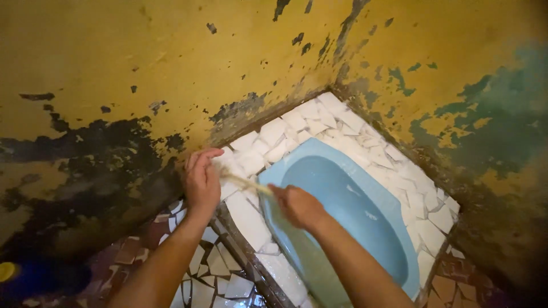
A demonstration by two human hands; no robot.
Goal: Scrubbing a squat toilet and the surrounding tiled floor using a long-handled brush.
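Both of your forearms enter from 6 o'clock and meet over a light blue squat-toilet pan (354, 211) set in a raised platform of broken white tile pieces (268, 137). Your right hand (297, 205) is closed around a thin, pale stick-like handle (246, 183), which runs toward 10 o'clock across the pan's near rim. Your left hand (201, 181) sits at the far end of that handle with fingers half curled; you appear to steady it against the tiles, though whether the fingers actually close on it cannot be told. The handle's working end is blurred and hidden.

To scrub well here, I judge you want short strokes along the seam where rim meets tile, keeping the left hand braced low so the handle does not skid.

At 12 o'clock two peeling yellow walls (171, 63) form a corner. At 7 o'clock lies a darker floor of mixed tile shards (211, 274).
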